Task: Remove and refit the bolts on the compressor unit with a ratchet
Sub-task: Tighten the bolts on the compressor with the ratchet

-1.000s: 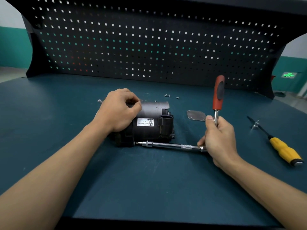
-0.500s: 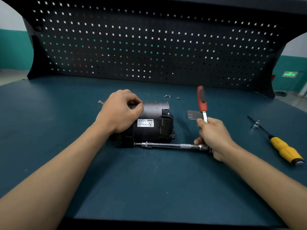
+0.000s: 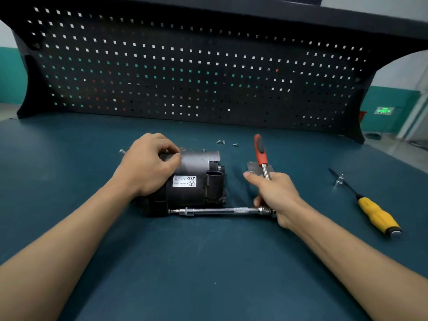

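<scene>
On my feed, a dark teal bench top fills the near ground. At the right lies a yellow-handled screwdriver, its handle nearer and its dark shaft pointing far and left. A small silver socket sits against that shaft near its tip. A black pegboard stands across the far edge. Past its right end I see a lit green sign on a teal wall.

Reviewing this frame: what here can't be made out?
Head view only.
Head of the ratchet: hidden under the right hand.
Bolt at the extension tip: too small, dark against the compressor.
Compressor's left end: covered by the left hand.
Label fine print: too small.
Plate: partly behind the ratchet.
</scene>
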`<state>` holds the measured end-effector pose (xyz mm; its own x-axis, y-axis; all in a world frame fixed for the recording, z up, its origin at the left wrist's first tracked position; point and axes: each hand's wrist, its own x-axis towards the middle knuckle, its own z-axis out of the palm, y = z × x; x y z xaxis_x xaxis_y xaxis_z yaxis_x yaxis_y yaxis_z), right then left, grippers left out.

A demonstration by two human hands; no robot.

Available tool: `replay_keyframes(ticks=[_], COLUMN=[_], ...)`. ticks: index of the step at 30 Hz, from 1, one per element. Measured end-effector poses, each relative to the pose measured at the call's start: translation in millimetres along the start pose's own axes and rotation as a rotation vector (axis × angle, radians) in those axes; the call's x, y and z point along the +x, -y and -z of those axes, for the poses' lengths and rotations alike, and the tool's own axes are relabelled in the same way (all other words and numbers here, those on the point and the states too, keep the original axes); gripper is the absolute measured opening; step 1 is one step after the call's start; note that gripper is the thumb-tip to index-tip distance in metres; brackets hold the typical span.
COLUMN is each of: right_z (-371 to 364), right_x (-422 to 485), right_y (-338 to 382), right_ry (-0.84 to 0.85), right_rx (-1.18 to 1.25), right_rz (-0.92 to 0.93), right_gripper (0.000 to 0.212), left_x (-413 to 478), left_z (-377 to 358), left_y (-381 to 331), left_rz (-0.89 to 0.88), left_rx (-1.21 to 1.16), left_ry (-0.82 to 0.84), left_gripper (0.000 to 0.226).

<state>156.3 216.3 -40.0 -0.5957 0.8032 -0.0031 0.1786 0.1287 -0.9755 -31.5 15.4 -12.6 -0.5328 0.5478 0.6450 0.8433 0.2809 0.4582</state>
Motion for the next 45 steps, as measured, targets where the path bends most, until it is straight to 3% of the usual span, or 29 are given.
replay_keyframes(ticks=[4, 8, 10, 17, 20, 21, 23, 25, 28, 34, 37, 41, 45], right_z=[0, -4, -6, 1, 5, 5, 3, 2, 6, 7, 11, 23, 32], right_x=[-5, -9, -11, -21, -22, -21, -19, -18, -19, -24, -19, -7, -5], right_y=[-8, -2, -1, -5, -1, 1, 8, 10, 13, 24, 29, 29, 24], right_ry=[-0.030, -0.140, -0.137, -0.034, 0.065, 0.098, 0.151, 0.157, 0.154, 0.125, 0.168, 0.291, 0.365], right_rx=[0.068, -0.026, 0.050, 0.151, 0.184, 0.214, 0.262, 0.259, 0.258, 0.254, 0.262, 0.543, 0.615], right_rz=[0.088, 0.557, 0.669, 0.844, 0.644, 0.546, 0.401, 0.355, 0.311, 0.200, -0.006, -0.346, -0.477], right_gripper=[0.051, 0.057, 0.062, 0.059, 0.062, 0.064, 0.054, 0.051, 0.053, 0.055, 0.048, 0.021, 0.011], left_x=[1, 3, 3, -3, -15, -20, -27, -26, -21, -30, -34, -36, -35], left_z=[1, 2, 3, 5, 7, 3, -14, -29, -32, -40, -40, -38, -39], left_y=[1, -2, -3, -8, -43, -62, -94, -110, -109, -104, -102, -103, -103], left_rz=[0.012, 0.034, 0.053, 0.047, -0.288, -0.435, -0.601, -0.587, -0.572, -0.600, -0.598, -0.578, -0.550], left_rx=[0.029, 0.073, 0.078, 0.061, 0.174, 0.208, 0.355, 0.565, 0.669, 0.765, 0.739, 0.700, 0.673], left_ry=[0.061, 0.153, 0.170, 0.067, 0.000, 0.043, 0.292, 0.519, 0.634, 0.609, 0.564, 0.533, 0.507], left_gripper=[0.012, 0.042, 0.050, 0.024, 0.026, 0.028, 0.038, 0.050, 0.049, 0.035, 0.036, 0.035, 0.032])
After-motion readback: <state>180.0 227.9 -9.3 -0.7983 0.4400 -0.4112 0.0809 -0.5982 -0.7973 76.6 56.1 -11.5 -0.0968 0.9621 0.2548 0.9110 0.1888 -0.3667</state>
